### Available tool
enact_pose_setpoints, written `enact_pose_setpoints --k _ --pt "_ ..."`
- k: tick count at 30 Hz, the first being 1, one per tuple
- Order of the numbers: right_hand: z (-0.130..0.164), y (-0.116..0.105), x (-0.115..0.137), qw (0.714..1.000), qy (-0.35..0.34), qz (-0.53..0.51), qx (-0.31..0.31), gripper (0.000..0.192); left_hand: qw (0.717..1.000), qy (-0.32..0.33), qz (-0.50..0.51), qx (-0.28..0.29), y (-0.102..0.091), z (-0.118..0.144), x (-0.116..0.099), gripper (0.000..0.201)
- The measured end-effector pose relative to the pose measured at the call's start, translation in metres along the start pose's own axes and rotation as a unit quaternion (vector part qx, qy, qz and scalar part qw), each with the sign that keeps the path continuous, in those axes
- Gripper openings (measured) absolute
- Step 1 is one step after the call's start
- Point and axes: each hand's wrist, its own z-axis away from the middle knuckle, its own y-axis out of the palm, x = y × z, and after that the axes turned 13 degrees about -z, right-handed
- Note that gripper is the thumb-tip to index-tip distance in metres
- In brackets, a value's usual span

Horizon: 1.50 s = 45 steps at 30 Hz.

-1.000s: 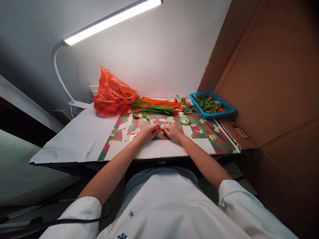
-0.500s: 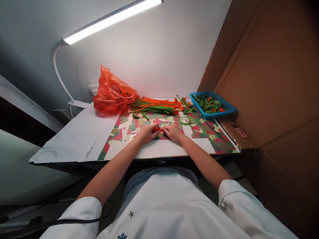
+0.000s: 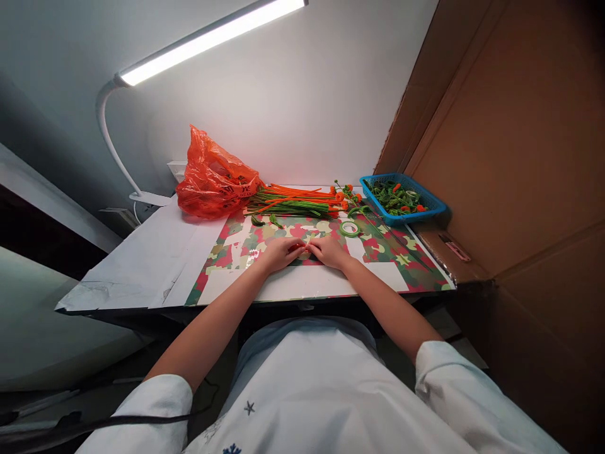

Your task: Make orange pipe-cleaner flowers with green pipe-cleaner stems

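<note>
My left hand and my right hand meet over the near middle of the camouflage-patterned table cover. Both have their fingers pinched together, tip to tip. Between them shows a sliver of an orange pipe cleaner, mostly hidden by the fingers. Beyond the hands lies a bundle of green pipe cleaners with orange pipe cleaners along it. A roll of green tape rests just past my right hand. Two small green leaf pieces lie beyond my left hand.
An orange-red plastic bag stands at the back left under a lit desk lamp. Orange flowers on green stems lie beside a blue basket of leaves. A pink-handled cutter is on the cardboard at right.
The fingers have shifted slightly around the orange piece, and less of it shows now. Both arms have stayed in place.
</note>
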Motion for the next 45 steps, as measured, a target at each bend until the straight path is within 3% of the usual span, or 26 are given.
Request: enact_pose_setpoints --k 9,14,17,22,27,36,45 --pt "-0.0007 0.0027 0.002 0.999 -0.037 0.021 0.012 0.024 0.999 -0.015 0.043 0.023 -0.0008 -0.0008 0.0053 0.032" --pt "0.0005 0.0035 0.0031 0.999 -0.028 0.015 -0.001 0.023 0.999 -0.03 0.017 -0.021 0.0008 0.0011 0.004 0.027" --pt "0.0008 0.004 0.0033 1.0 -0.019 0.008 -0.011 0.023 0.998 -0.028 0.0 -0.053 0.0016 0.0023 0.0031 0.037" --pt "-0.0001 0.0045 0.0018 1.0 -0.006 -0.002 -0.022 0.028 0.995 0.013 -0.039 -0.09 0.003 0.0008 0.0041 0.014" --pt "0.0002 0.0021 0.0005 1.0 0.0 -0.012 -0.019 0.031 0.988 0.069 -0.081 -0.108 0.0039 -0.0017 0.0064 0.02" --pt "0.0021 -0.0011 0.0039 1.0 0.013 -0.007 -0.013 0.033 0.98 0.11 -0.135 -0.096 0.006 -0.0032 0.0078 0.027" --pt "0.0015 0.0023 0.002 1.0 0.008 0.013 -0.013 0.028 0.986 0.064 -0.135 -0.073 0.0085 0.0004 0.0079 0.023"
